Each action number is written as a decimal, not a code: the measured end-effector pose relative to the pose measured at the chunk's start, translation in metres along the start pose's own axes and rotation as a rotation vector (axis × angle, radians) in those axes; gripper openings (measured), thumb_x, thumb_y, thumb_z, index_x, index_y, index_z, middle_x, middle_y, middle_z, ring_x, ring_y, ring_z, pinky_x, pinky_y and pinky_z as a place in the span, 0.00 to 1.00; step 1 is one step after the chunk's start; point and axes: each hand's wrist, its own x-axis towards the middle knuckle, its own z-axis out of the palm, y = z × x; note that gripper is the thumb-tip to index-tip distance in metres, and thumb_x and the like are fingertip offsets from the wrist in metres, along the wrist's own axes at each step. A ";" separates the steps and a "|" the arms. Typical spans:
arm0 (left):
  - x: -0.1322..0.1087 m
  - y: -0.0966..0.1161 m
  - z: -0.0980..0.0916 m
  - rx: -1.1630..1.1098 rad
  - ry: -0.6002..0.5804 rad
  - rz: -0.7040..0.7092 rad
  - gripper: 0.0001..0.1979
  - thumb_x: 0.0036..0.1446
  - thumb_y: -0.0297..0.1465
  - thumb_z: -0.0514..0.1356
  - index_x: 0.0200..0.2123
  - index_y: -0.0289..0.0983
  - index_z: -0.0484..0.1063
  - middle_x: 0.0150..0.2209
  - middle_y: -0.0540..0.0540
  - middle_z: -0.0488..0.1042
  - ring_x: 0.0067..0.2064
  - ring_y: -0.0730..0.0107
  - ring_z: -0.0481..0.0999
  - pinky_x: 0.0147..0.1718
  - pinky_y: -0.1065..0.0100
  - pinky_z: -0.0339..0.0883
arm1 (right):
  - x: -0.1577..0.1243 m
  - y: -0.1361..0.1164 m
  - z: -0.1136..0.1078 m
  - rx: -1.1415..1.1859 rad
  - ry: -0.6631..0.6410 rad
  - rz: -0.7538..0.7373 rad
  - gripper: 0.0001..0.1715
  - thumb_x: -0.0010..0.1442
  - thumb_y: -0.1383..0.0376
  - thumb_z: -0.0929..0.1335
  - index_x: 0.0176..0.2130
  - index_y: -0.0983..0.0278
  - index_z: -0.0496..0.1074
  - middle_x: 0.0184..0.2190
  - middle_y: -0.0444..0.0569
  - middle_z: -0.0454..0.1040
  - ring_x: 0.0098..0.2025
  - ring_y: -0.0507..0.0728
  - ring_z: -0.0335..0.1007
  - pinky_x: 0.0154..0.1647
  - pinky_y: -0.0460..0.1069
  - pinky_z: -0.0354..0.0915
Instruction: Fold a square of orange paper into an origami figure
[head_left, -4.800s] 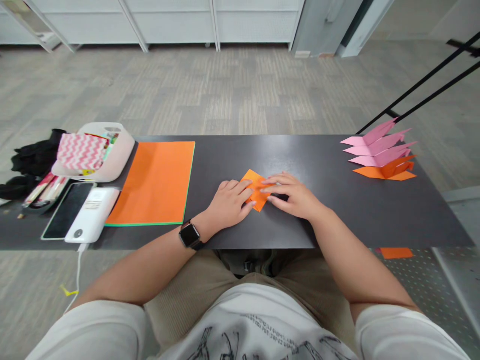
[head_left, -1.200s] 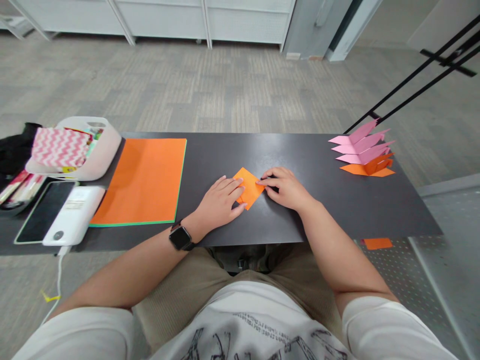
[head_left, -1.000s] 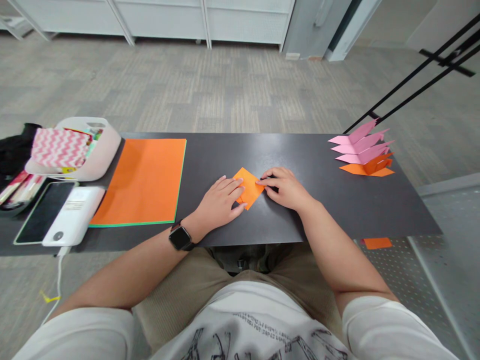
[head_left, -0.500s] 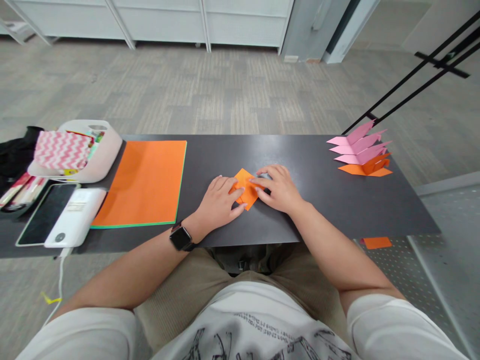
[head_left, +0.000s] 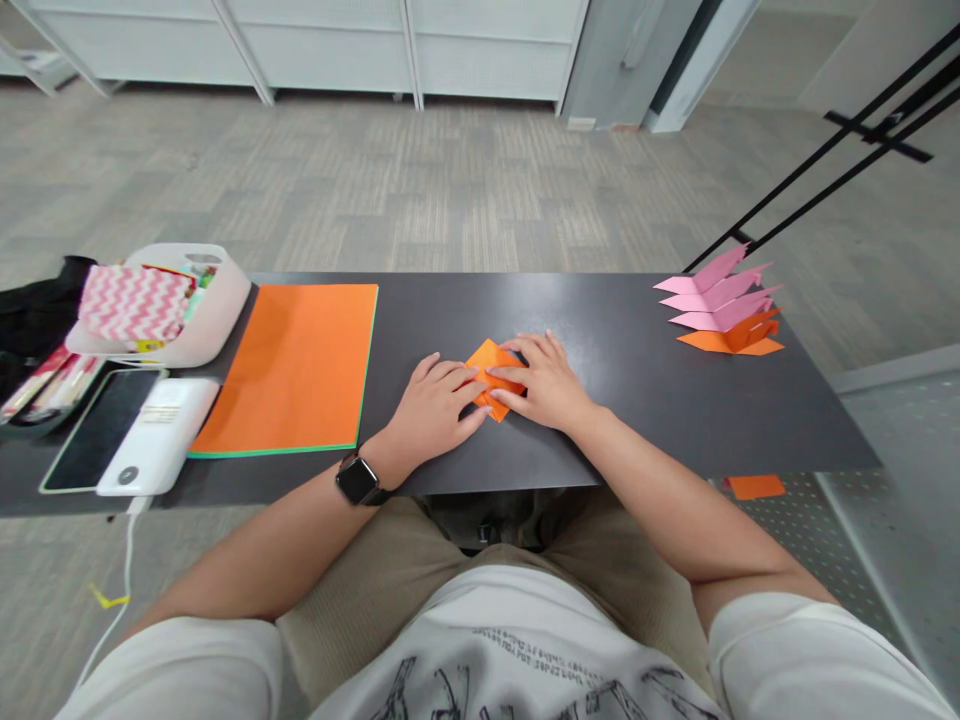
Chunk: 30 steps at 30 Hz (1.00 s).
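Small folded orange paper square (head_left: 490, 354) near the middle of a long, shiny, dark grey table (head_left: 660, 385), left hand (head_left: 433, 410) and right hand (head_left: 550, 386) lying on it — fingers spread — streaky grey carpet (head_left: 450, 200) and boxy white cabinets (head_left: 330, 50) past the table.

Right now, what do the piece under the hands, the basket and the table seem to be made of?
Piece: surely paper, matte, judging by its thin, sharp edges. Basket: probably plastic, smooth, with rounded, moulded-looking walls. Table: satin top with a soft glare; laminate or painted metal, I cannot tell.
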 end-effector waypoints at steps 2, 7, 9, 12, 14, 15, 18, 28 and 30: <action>-0.002 -0.003 -0.002 -0.002 0.001 0.003 0.15 0.73 0.40 0.61 0.56 0.44 0.82 0.59 0.43 0.81 0.63 0.49 0.75 0.72 0.38 0.55 | 0.000 -0.001 0.000 0.000 -0.010 0.005 0.20 0.69 0.49 0.74 0.57 0.49 0.84 0.66 0.52 0.72 0.73 0.72 0.60 0.79 0.79 0.44; -0.004 -0.011 -0.006 -0.041 -0.029 0.087 0.16 0.73 0.40 0.61 0.58 0.47 0.83 0.60 0.41 0.78 0.62 0.49 0.74 0.65 0.43 0.64 | 0.000 0.001 0.001 -0.004 -0.013 0.011 0.22 0.67 0.48 0.76 0.57 0.49 0.84 0.66 0.53 0.72 0.73 0.74 0.60 0.78 0.81 0.43; -0.005 -0.013 -0.006 -0.049 -0.042 0.103 0.16 0.73 0.40 0.62 0.58 0.48 0.83 0.59 0.41 0.78 0.61 0.49 0.73 0.63 0.44 0.65 | 0.000 0.001 0.001 -0.005 -0.010 0.010 0.22 0.67 0.48 0.76 0.57 0.48 0.84 0.66 0.53 0.72 0.73 0.74 0.60 0.78 0.81 0.43; -0.005 -0.013 -0.005 -0.046 -0.056 0.088 0.16 0.72 0.42 0.63 0.56 0.49 0.85 0.57 0.40 0.77 0.60 0.49 0.73 0.62 0.44 0.64 | -0.001 0.001 0.000 -0.006 -0.018 0.000 0.25 0.65 0.47 0.77 0.58 0.48 0.84 0.66 0.54 0.72 0.74 0.75 0.59 0.77 0.82 0.42; -0.005 -0.012 -0.005 -0.040 -0.061 0.078 0.15 0.71 0.43 0.63 0.55 0.48 0.85 0.55 0.40 0.76 0.59 0.49 0.73 0.61 0.44 0.64 | -0.001 0.000 -0.001 -0.010 -0.029 -0.005 0.28 0.63 0.46 0.78 0.59 0.49 0.83 0.66 0.54 0.72 0.75 0.76 0.58 0.77 0.83 0.41; -0.005 -0.011 -0.006 -0.037 -0.062 0.073 0.15 0.71 0.44 0.63 0.55 0.48 0.86 0.55 0.40 0.76 0.58 0.50 0.73 0.61 0.44 0.64 | -0.001 0.000 -0.002 -0.013 -0.035 -0.006 0.29 0.62 0.45 0.79 0.59 0.49 0.83 0.66 0.54 0.71 0.75 0.76 0.58 0.77 0.83 0.41; -0.004 -0.010 -0.008 -0.012 -0.049 0.049 0.15 0.72 0.44 0.63 0.53 0.49 0.86 0.54 0.40 0.75 0.57 0.50 0.72 0.60 0.44 0.63 | -0.001 -0.001 -0.002 -0.021 -0.053 -0.003 0.30 0.61 0.45 0.79 0.60 0.50 0.83 0.66 0.55 0.71 0.75 0.76 0.58 0.77 0.83 0.40; -0.001 -0.007 -0.011 0.188 0.025 -0.132 0.16 0.73 0.43 0.60 0.53 0.49 0.86 0.55 0.38 0.75 0.54 0.46 0.69 0.54 0.44 0.62 | -0.002 -0.002 0.000 -0.019 -0.053 0.006 0.32 0.61 0.45 0.79 0.61 0.50 0.82 0.66 0.55 0.71 0.75 0.76 0.58 0.77 0.83 0.41; -0.001 -0.008 -0.010 0.229 0.030 -0.180 0.17 0.74 0.43 0.59 0.55 0.46 0.85 0.56 0.36 0.75 0.54 0.44 0.70 0.54 0.43 0.62 | -0.003 -0.002 0.000 -0.014 -0.056 0.010 0.32 0.61 0.45 0.79 0.61 0.49 0.82 0.66 0.55 0.72 0.75 0.76 0.58 0.77 0.83 0.41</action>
